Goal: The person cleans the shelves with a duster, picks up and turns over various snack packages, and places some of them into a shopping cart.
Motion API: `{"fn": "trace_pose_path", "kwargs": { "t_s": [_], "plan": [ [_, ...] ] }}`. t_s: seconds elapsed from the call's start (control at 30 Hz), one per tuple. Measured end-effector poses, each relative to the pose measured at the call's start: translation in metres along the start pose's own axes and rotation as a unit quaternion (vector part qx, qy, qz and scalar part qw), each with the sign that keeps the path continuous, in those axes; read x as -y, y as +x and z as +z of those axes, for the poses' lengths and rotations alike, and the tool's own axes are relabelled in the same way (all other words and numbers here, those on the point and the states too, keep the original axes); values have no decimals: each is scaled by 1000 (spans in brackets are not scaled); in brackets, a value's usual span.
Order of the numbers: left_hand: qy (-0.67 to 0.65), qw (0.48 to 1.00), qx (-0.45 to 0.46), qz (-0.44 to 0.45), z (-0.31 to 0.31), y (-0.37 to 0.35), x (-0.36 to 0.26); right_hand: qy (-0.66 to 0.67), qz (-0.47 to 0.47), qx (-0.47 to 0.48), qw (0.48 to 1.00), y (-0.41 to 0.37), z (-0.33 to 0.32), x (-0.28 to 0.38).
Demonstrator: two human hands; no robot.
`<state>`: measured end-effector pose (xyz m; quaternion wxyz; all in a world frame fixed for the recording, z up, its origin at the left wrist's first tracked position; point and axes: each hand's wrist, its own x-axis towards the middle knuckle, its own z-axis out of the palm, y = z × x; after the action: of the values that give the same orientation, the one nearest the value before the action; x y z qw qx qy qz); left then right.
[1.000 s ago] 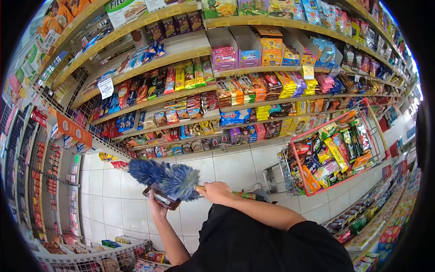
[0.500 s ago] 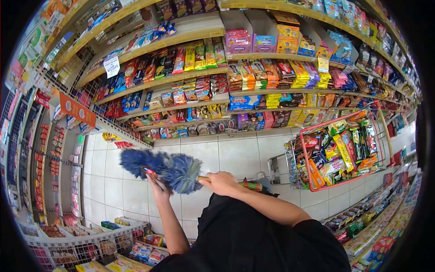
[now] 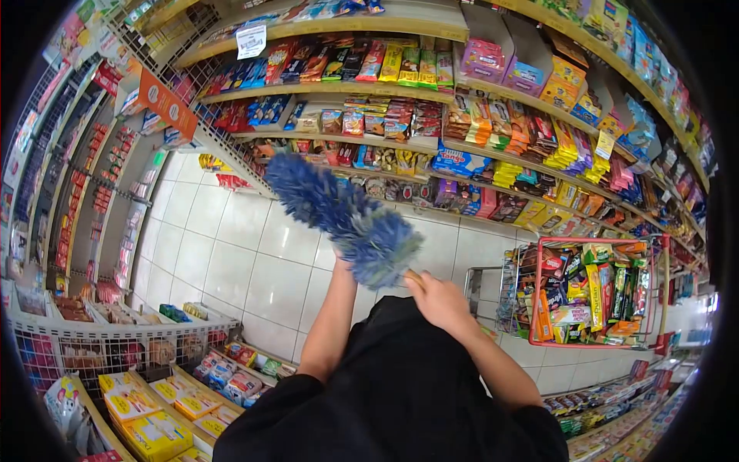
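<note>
My right hand (image 3: 441, 302) is wrapped round the wooden handle (image 3: 415, 276) of a fluffy blue and grey duster (image 3: 339, 212). The duster slants up and to the left, its far end in front of the lower snack shelves. My left hand (image 3: 343, 266) is raised behind the duster's fibres, which cover its fingers; only the part near the wrist shows. Whether a packet is still in it is hidden. Beyond the duster, wrapped bars (image 3: 385, 65) and several other snack packs fill the shelves.
To my right stands a shopping cart (image 3: 539, 289) with a red rim, filled with wrapped snacks. A wire rack (image 3: 123, 339) and yellow boxes (image 3: 154, 435) are at lower left. An orange display box (image 3: 165, 104) juts from the left shelf. White floor tiles (image 3: 262, 254) lie between.
The duster has moved right and now tilts more steeply. My left hand, which held a small red-and-dark packet, has gone behind the fibres. The view has shifted, bringing yellow boxes in at lower left.
</note>
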<state>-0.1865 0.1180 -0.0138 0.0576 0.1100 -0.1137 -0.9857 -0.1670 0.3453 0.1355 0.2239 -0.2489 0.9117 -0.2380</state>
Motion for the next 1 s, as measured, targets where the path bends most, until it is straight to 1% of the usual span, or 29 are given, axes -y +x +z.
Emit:
{"fn": "trace_pose_path", "kwargs": {
  "t_s": [0.03,0.1,0.13,0.2,0.27,0.33,0.4,0.47,0.53,0.57,0.6,0.67,0.7,0.73,0.77,0.87,0.93,0.97,1.0],
  "plan": [
    [-16,1000,2,1,26,-4,7,-12,17,-23,1000,-4,-1,-17],
    [-11,996,-53,-71,50,-16,32,-36,60,-67,995,-14,1,-50],
    [-3,992,-44,-115,68,-20,45,-8,100,-100,990,-20,-6,-53],
    [74,975,-91,-187,65,-23,63,-13,146,-131,980,-26,-1,-77],
    [150,969,-113,-158,59,-11,82,-12,171,-150,974,-45,-7,-93],
    [72,967,-32,-241,58,0,74,-11,190,-166,967,-65,-12,-109],
    [89,973,-60,-205,63,7,73,-9,202,-176,963,-88,-12,-124],
    [121,972,-93,-179,60,13,75,-23,240,-188,952,-95,-3,-138],
    [171,967,-51,-181,70,13,77,-39,263,-196,944,-99,5,-142],
    [78,976,-14,-201,62,18,82,-32,261,-183,947,-99,5,-138],
    [80,981,-47,-173,65,21,85,3,251,-163,954,-98,2,-130],
    [93,990,-72,-73,43,41,98,79,224,-134,962,-94,-1,-112],
    [129,982,-136,-3,47,43,100,75,195,-138,968,-90,4,-107],
    [164,964,-198,66,52,43,102,70,190,-135,970,-88,6,-98],
    [157,955,-238,77,56,42,102,65,184,-134,972,-83,5,-86],
    [183,961,-172,111,53,34,94,30,150,-134,979,-71,0,-73],
    [111,992,-9,54,34,36,79,10,134,-129,983,-66,1,-73],
    [74,994,72,21,23,37,72,-6,133,-124,983,-67,1,-71],
    [87,996,-11,31,59,23,66,-22,131,-119,984,-68,-1,-67]
  ]
}}
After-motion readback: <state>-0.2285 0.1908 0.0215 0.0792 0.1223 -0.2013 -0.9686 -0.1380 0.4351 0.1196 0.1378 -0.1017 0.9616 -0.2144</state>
